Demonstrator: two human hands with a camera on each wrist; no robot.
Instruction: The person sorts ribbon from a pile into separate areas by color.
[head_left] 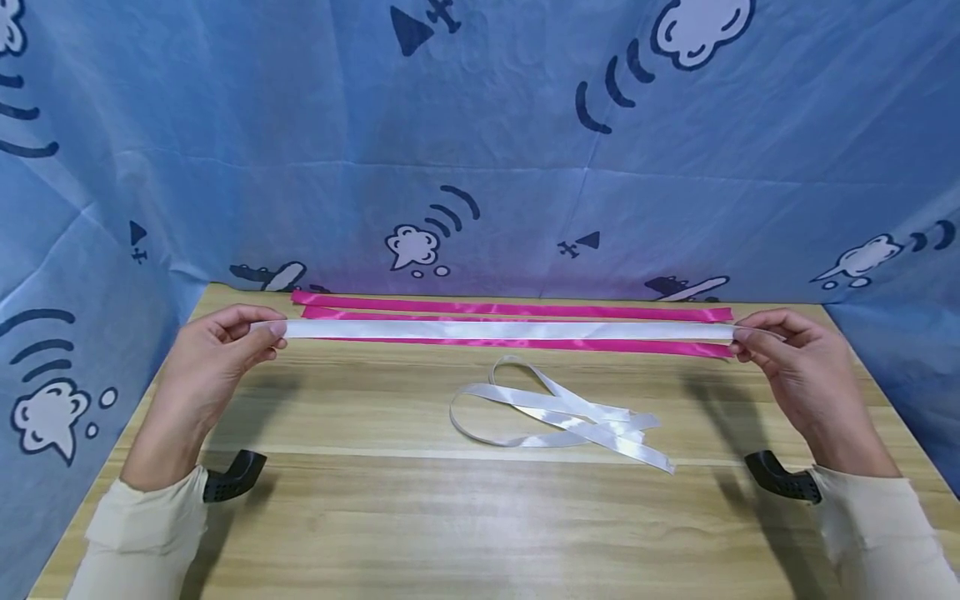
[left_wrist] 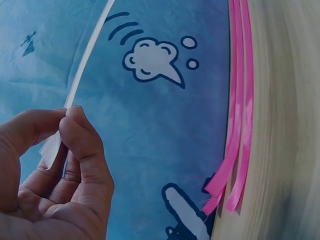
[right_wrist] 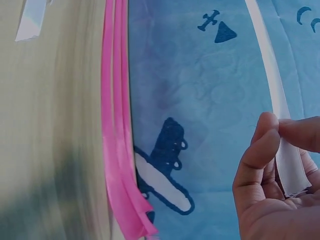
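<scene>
A white satin ribbon [head_left: 495, 330] is stretched straight and level between both hands, raised above the table. My left hand [head_left: 225, 342] pinches one end between thumb and fingertips, and a short tail of ribbon [left_wrist: 50, 150] sticks out past the pinch in the left wrist view. At the other end my right hand [head_left: 795, 358] pinches it likewise, its frayed cut end [right_wrist: 294, 182] showing below the thumb in the right wrist view. Behind it in the head view, three pink ribbons [head_left: 517, 309] lie side by side along the table's far edge, partly covered by the white one.
More white ribbons [head_left: 555, 408] lie loosely looped and crossed on the wooden table [head_left: 375, 517], nearer than the pink ones. A blue printed cloth [head_left: 495, 108] hangs right behind the table and along its sides. Black wrist mounts [head_left: 234, 477] stick out from both pale sleeves.
</scene>
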